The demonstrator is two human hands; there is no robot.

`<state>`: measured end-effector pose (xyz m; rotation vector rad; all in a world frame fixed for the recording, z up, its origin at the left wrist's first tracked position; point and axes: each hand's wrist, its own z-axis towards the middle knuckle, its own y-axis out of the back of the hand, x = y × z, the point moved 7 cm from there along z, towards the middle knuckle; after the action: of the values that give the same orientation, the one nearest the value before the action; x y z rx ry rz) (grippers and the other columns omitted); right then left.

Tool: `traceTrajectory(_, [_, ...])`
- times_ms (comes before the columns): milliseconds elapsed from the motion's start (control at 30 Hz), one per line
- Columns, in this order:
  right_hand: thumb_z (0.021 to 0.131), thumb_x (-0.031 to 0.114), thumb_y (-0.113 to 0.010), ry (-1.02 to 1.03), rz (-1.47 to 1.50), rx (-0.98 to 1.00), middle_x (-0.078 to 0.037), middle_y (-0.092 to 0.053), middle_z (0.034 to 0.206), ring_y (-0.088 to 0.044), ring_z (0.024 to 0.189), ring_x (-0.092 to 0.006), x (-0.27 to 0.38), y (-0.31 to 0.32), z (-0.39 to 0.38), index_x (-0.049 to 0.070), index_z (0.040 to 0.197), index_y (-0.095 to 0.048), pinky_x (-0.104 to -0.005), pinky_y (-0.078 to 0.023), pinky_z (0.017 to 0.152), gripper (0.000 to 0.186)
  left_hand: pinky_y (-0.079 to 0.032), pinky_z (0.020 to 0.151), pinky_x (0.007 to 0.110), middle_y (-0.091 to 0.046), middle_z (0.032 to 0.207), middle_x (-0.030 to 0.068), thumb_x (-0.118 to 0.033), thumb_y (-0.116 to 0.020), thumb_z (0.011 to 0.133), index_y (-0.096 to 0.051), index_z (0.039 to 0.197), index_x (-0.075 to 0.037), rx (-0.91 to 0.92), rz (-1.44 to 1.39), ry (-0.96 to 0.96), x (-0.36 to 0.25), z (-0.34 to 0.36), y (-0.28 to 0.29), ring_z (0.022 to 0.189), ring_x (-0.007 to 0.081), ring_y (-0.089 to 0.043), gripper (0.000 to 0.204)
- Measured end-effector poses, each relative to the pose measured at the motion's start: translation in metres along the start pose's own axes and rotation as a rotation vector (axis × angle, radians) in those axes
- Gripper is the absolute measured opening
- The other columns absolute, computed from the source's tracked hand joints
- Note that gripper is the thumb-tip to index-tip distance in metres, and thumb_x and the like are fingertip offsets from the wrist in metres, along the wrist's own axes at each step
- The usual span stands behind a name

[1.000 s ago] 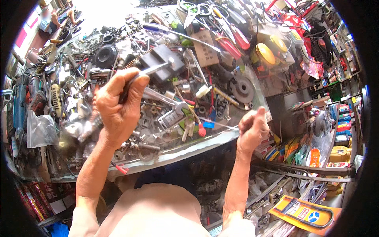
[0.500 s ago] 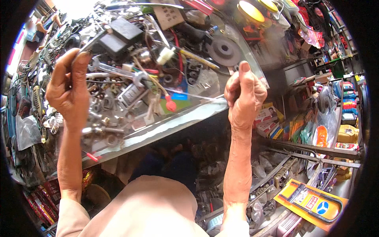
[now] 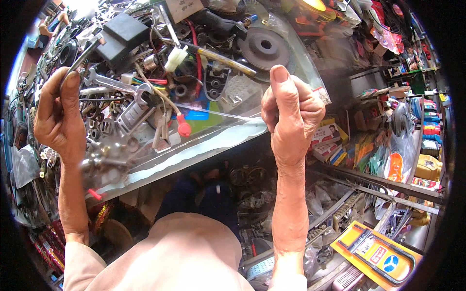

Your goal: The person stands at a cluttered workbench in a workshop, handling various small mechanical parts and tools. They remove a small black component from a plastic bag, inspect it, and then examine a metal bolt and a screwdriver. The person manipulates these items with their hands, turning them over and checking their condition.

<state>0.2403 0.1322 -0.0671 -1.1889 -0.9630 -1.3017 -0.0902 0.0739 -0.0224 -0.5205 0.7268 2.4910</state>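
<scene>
Cramped hardware stall, shelves of packets and boxes on the right, a glass-topped counter heaped with metal scrap and spare parts. Far left: the person's left hand is raised above the counter's left end, fingers curled shut around the lower end of a thin bent metal rod, thumb pressed along it; the rod rises up and to the right over the pile. Just right of that hand, a steel wrench lies flat among nuts and washers. Behind it a black box. Middle of the pile: a white plug on wires, a red-capped piece near the front edge. Further right, a dark grinding disc lies flat. Right hand is at the counter's right front corner, fingers folded into a loose fist, thumb upright; cannot tell what it pinches, if anything. Bottom right, a yellow packet on a low shelf.
</scene>
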Motion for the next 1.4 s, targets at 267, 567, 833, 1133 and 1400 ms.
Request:
traceTrajectory(267, [0.094,0.021,-0.067,0.0,-0.049,-0.024,0.008,-0.048,0.054,-0.038,0.049,-0.0001,-0.003,0.0,-0.002,0.007,0.061,-0.057,-0.0205,-0.026,0.045,0.038,-0.048,0.067,0.022,-0.07,0.092,0.0036,-0.014,-0.074,0.089,-0.071,0.106,-0.004,0.089,0.076,0.003,-0.012,0.002,-0.001,0.076,0.0069,-0.058,0.02])
traceTrajectory(567, [0.097,0.022,-0.06,0.083,-0.127,-0.044,0.004,-0.041,0.05,-0.031,0.04,-0.0033,-0.004,0.0,-0.002,0.009,0.061,-0.048,-0.0226,-0.02,0.037,0.04,-0.045,0.05,0.033,-0.061,0.069,0.0112,-0.001,-0.076,0.078,-0.064,0.092,0.0,0.175,-0.144,-0.212,-0.032,0.022,-0.009,0.055,0.024,-0.058,0.018])
traceTrajectory(833, [0.095,0.02,-0.063,0.042,-0.152,-0.089,0.005,-0.043,0.049,-0.036,0.042,-0.0027,-0.001,-0.002,-0.006,0.011,0.056,-0.046,-0.0226,-0.023,0.041,0.043,-0.043,0.046,0.036,-0.054,0.064,0.0092,-0.006,-0.074,0.081,-0.063,0.094,-0.002,0.126,-0.183,-0.161,-0.025,0.021,-0.004,0.052,0.0268,-0.054,0.017])
traceTrajectory(1133, [0.094,0.02,-0.066,0.056,-0.238,-0.013,0.007,-0.046,0.053,-0.038,0.048,-0.0015,0.022,-0.033,0.007,0.008,0.058,-0.048,-0.0221,-0.026,0.044,0.042,-0.042,0.047,0.038,-0.052,0.065,0.0087,-0.006,-0.071,0.083,-0.059,0.094,-0.003,0.189,-0.182,-0.171,-0.033,0.028,0.001,0.055,0.0268,-0.055,0.016])
traceTrajectory(1400, [0.089,0.005,-0.067,0.181,0.108,0.622,-0.004,-0.067,0.093,-0.058,0.071,-0.0039,0.093,-0.176,0.052,0.0,0.118,-0.063,-0.019,-0.045,0.057,0.03,-0.044,0.056,0.028,-0.062,0.074,0.0074,-0.01,-0.067,0.092,-0.068,0.096,0.002,0.232,-0.509,0.291,-0.024,0.07,0.004,0.063,0.0122,-0.057,0.013])
